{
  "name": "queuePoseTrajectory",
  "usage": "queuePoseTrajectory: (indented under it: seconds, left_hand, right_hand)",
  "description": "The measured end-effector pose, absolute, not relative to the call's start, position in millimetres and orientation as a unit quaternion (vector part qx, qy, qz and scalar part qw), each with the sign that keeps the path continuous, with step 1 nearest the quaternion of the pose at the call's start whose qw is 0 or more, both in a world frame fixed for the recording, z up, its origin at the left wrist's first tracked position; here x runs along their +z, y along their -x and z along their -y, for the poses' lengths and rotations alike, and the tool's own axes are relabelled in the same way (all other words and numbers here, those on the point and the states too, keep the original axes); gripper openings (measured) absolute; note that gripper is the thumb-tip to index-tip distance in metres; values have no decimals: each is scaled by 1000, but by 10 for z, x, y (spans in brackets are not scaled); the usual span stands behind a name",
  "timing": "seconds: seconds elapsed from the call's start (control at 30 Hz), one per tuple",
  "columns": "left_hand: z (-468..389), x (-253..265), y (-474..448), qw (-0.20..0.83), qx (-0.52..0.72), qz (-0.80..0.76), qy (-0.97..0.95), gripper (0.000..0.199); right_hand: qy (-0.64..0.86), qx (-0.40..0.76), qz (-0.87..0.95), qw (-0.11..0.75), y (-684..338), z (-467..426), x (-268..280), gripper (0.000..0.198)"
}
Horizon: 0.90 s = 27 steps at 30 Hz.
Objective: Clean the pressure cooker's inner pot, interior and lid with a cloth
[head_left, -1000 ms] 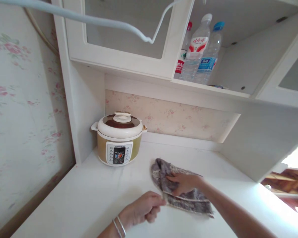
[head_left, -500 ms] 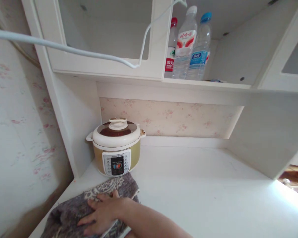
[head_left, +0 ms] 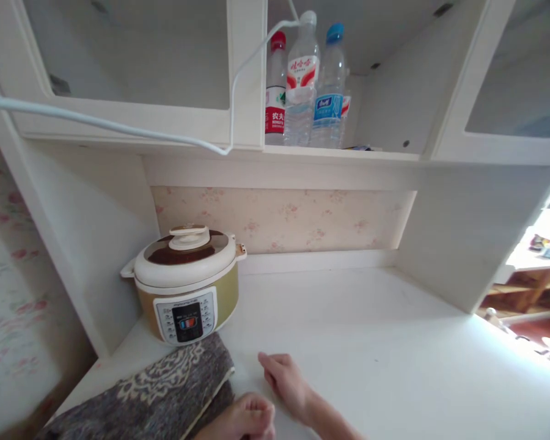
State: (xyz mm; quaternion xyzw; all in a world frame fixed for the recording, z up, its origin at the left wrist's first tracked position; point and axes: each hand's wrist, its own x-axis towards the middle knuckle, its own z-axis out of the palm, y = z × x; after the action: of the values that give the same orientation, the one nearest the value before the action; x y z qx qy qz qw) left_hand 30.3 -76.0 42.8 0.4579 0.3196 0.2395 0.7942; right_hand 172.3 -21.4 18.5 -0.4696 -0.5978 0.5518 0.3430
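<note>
A folded grey-brown cloth (head_left: 165,391) with a pale floral pattern lies on the white counter, in front of a cream and olive electric cooker (head_left: 186,284). Close by the cloth's right edge, my left hand (head_left: 250,415) is closed in a fist at the bottom of the view, with nothing visible in it. My right hand (head_left: 284,382) is just beyond it, over the bare white surface, its fingers curled in and nothing showing between them. Neither hand grips the cloth.
White cabinets hang above, with several plastic bottles (head_left: 301,85) on the open shelf. A white cable (head_left: 132,129) droops across the upper left. Side panels close the counter left and right. At the far right, wooden shelving (head_left: 527,290) stands near bright light.
My right hand has lifted off the cloth and moved right, its spread fingers now curled. My left hand has come into view as a fist. The view has shifted right.
</note>
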Motion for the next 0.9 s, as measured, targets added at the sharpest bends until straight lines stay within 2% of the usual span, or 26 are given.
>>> queuePoseTrajectory:
  seconds: [0.13, 0.37, 0.7, 0.9]
  left_hand:
    - [679, 261, -430, 813, 276, -372, -352, 58]
    - [686, 274, -403, 813, 283, -361, -358, 53]
    - [705, 296, -406, 807, 292, -379, -346, 55]
    - [676, 272, -381, 808, 293, -380, -342, 54]
  right_hand:
    - [510, 481, 608, 374, -2019, 432, -37, 59]
    - [536, 405, 623, 402, -2043, 350, -7, 56]
    - [534, 392, 618, 423, -2069, 344, 22, 57]
    - [535, 394, 644, 378, -2036, 337, -47, 58]
